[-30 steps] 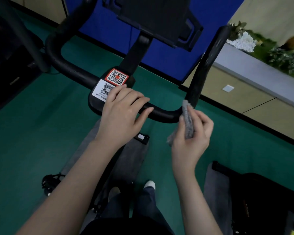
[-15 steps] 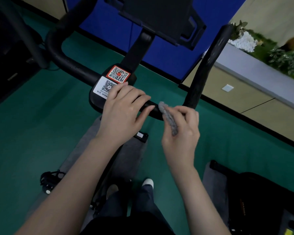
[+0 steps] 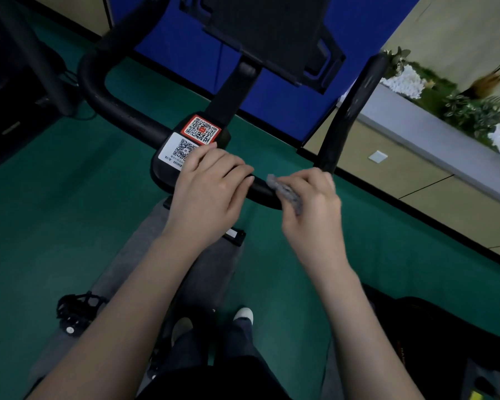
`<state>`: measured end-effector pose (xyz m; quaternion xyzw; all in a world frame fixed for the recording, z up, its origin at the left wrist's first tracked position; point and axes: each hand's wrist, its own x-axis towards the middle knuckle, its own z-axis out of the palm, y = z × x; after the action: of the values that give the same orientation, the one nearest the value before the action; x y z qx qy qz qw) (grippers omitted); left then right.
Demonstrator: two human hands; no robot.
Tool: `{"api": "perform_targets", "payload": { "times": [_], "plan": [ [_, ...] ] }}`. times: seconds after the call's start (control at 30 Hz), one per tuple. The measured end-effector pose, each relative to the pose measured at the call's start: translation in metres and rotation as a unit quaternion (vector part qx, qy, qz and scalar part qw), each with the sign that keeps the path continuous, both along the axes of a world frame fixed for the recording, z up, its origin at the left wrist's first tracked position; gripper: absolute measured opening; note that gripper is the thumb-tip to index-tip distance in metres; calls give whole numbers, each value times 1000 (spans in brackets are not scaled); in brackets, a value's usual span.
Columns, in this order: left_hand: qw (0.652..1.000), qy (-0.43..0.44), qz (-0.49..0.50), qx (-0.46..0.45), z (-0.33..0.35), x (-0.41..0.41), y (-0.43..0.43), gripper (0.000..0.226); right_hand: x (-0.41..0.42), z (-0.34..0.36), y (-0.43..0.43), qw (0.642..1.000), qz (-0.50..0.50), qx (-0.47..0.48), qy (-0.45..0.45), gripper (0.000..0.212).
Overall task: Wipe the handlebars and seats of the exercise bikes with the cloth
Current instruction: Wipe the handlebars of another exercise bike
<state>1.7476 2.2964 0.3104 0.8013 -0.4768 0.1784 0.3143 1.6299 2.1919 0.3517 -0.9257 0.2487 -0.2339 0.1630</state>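
Note:
A black U-shaped handlebar of an exercise bike fills the upper middle of the head view, with a QR-code sticker plate at its centre. My left hand rests flat on the centre of the bar, fingers straight over the plate's edge. My right hand holds a grey cloth bunched in its fingers and presses it on the bar's lower right stretch, just right of the left hand. The right upright grip rises behind that hand. The seat is not in view.
A black console screen stands above the bar on a stem. A pedal and grey mat lie below on the green floor. Another black machine stands left, dark equipment lower right. A planter ledge runs along the right.
My right hand has carried the cloth left along the bar from the bend by the right grip toward the centre, close to the left hand. The left hand has stayed put.

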Motion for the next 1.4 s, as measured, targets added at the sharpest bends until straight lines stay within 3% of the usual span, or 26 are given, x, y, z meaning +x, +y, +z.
{"api": "perform_targets", "payload": {
  "times": [0.1, 0.2, 0.43, 0.53, 0.73, 0.87, 1.17, 1.33, 1.4],
  "plan": [
    [1000, 2, 2, 2, 1, -1, 0, 22, -7, 5, -14, 999, -41, 12, 1, 15],
    [1000, 4, 18, 11, 3, -4, -3, 25, -2, 5, -10, 999, -19, 12, 33, 19],
    [999, 30, 0, 21, 2, -17, -18, 27, 10, 27, -39, 987, 17, -10, 161, 19],
    [998, 65, -13, 9, -3, -20, -19, 27, 23, 37, -48, 975, 22, 33, 221, 16],
    [995, 95, -32, -7, -3, -16, -17, 28, 57, 56, -65, 902, 146, 114, 391, 7],
    [994, 98, -39, -3, -4, -16, -16, 28, 62, 68, -78, 865, 179, 108, 457, 8],
    [995, 98, -31, 0, -3, -17, -17, 26, 58, 61, -69, 868, 215, 6, 448, 5],
    [995, 95, -31, 4, -5, -17, -17, 27, 30, 48, -72, 908, 209, -61, 358, 12],
    [995, 91, -30, 6, -5, -17, -17, 27, 16, 41, -70, 934, 196, -38, 296, 21]
  ]
}}
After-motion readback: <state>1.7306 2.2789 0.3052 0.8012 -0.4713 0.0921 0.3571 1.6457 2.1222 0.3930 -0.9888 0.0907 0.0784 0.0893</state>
